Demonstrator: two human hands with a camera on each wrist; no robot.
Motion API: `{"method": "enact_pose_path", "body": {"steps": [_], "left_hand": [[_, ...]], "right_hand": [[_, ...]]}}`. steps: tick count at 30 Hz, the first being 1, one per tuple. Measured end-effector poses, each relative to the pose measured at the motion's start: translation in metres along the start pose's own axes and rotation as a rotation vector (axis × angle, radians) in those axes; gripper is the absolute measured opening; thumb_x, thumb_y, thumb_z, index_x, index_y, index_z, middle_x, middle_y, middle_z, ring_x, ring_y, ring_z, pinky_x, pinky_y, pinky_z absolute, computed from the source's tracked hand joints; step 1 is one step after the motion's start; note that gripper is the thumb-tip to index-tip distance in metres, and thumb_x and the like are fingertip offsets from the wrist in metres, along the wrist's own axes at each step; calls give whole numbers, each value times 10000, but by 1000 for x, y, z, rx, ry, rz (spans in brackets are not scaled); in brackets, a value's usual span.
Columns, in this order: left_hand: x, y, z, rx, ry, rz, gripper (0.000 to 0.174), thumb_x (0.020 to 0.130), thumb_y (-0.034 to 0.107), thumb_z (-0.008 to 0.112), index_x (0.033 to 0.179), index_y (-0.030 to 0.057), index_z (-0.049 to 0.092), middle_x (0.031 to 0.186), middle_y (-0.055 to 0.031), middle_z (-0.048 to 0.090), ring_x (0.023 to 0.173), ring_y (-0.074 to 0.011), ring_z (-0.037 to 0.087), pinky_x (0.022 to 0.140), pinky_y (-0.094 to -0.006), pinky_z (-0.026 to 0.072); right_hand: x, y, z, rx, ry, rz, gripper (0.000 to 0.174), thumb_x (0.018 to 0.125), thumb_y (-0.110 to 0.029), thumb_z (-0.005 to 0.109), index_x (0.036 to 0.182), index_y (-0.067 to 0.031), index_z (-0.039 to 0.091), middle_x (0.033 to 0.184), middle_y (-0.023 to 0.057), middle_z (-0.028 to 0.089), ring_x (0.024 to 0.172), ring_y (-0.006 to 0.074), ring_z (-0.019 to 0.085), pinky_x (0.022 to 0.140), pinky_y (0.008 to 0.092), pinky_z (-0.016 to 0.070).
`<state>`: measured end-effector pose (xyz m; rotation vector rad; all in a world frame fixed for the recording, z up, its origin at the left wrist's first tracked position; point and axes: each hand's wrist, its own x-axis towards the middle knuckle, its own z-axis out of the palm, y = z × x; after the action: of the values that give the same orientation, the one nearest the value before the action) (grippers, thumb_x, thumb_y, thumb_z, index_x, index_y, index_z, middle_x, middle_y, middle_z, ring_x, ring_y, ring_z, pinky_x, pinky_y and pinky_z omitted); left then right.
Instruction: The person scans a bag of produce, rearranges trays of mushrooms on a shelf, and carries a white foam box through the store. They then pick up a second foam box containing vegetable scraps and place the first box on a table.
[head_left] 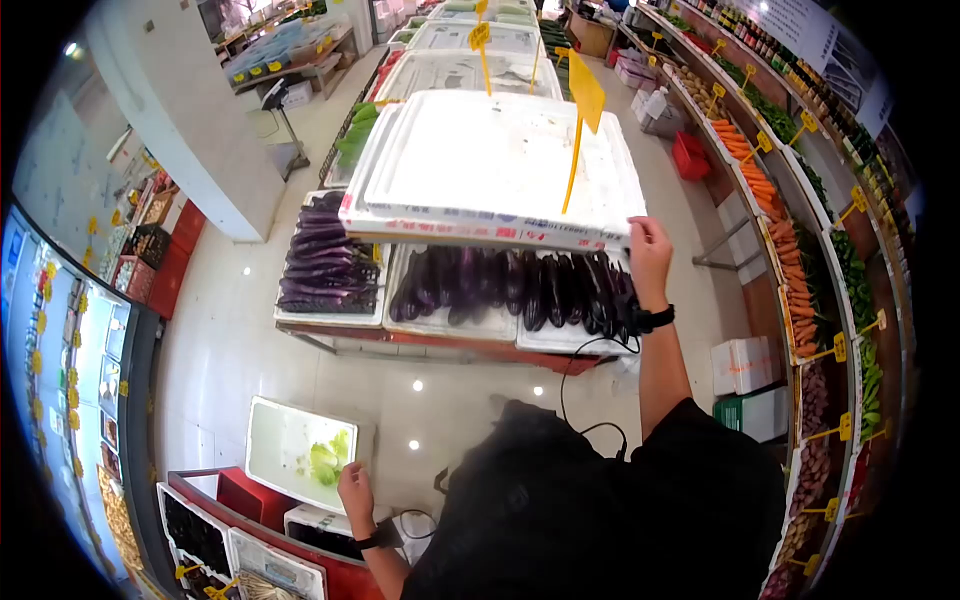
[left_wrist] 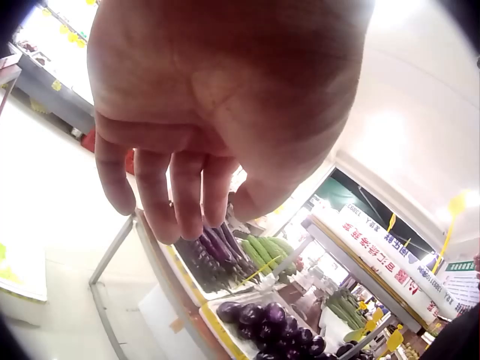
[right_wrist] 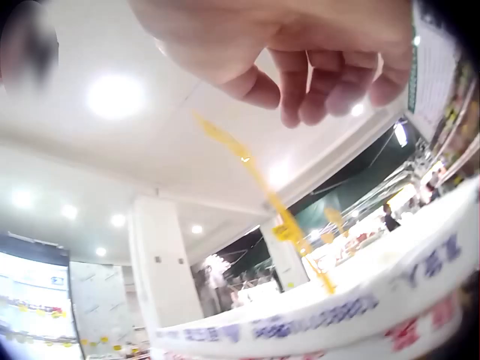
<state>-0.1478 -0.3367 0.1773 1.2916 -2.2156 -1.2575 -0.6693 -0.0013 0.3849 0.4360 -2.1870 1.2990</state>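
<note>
My right hand [head_left: 650,262] is at the front right corner of a white foam tray [head_left: 500,150] raised over the eggplants. In the right wrist view its fingers [right_wrist: 289,90] hang loosely bent above the printed tray edge [right_wrist: 300,334], with nothing between them. Low on the other side, my left hand [head_left: 357,500] is beside a foam box [head_left: 270,440] holding a few green leaves [head_left: 325,460]. Its fingers [left_wrist: 154,187] droop loosely and hold nothing in the left wrist view. Dark eggplants [head_left: 575,290] and long purple eggplants [head_left: 325,260] lie under the tray.
A yellow price sign [head_left: 587,95] stands up from the raised tray. Carrots [head_left: 785,260] fill part of the tilted shelf at right. A white pillar [head_left: 190,120] stands at left, and a red-edged stand [head_left: 200,480] lies near the left hand. Cables hang from both wrists.
</note>
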Motion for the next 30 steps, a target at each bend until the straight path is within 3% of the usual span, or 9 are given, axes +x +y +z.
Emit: {"method": "enact_pose_path", "body": {"steps": [1,4,7,8,11,12,16,24,30], "left_hand": [[7,10,11,12,13,16,208,847,89,536,1007,-32,590,888,-167,635,789,-265,626,723,-342,490],[26,37,38,20,53,13,207,850,98,548,1007,-29,594,894,-159,639,796,-252,626,728,-337,493],[49,58,77,-1,53,26,204,852,104,554,1000,-29,597,894,-151,639,788,-242,626,721,-334,495],[55,72,91,29,30,10,204,853,113,558,994,-29,596,887,-147,640,782,-245,629,705,-333,498],[77,94,131,24,-43,79,210,859,131,564,1007,-11,608,900,-149,656,791,-233,642,715,-324,505],[81,112,138,24,-52,93,205,857,129,563,999,-12,606,895,-149,653,787,-237,642,704,-326,503],[89,154,155,27,-63,113,193,852,124,564,983,-12,603,891,-150,649,776,-239,644,679,-330,501],[78,126,146,-31,24,23,196,853,126,567,982,-18,600,866,-139,651,767,-231,643,682,-325,503],[61,106,125,-31,64,-104,238,861,171,564,998,-19,610,902,-160,658,809,-247,645,720,-331,504]], "right_hand": [[18,23,-7,-90,39,-57,142,843,-104,561,870,20,626,862,100,625,771,173,602,725,293,465],[62,62,-27,-417,-49,-135,284,866,-242,565,1056,-35,603,950,45,593,899,140,552,750,323,444],[97,79,-27,103,-345,660,342,870,-272,557,1122,-42,540,1025,91,607,854,204,600,768,351,480],[107,96,-30,216,-537,819,464,890,-355,531,1249,-70,464,1102,93,593,938,229,592,808,396,479],[127,148,-21,511,-763,1034,503,904,-391,510,1290,-75,450,1138,97,585,982,237,586,818,405,477],[130,168,-15,616,-801,1081,542,908,-373,520,1333,-54,411,1211,106,559,1044,244,573,878,402,465],[129,190,6,866,-828,1033,546,911,-288,525,1333,26,379,1296,136,508,1150,241,526,1005,358,401],[122,217,22,957,-803,897,532,833,-181,548,1273,83,408,1202,159,555,1077,247,571,941,353,454],[99,164,37,946,-801,749,554,823,-168,565,1278,95,390,1182,149,557,1033,224,584,909,337,467]]}}
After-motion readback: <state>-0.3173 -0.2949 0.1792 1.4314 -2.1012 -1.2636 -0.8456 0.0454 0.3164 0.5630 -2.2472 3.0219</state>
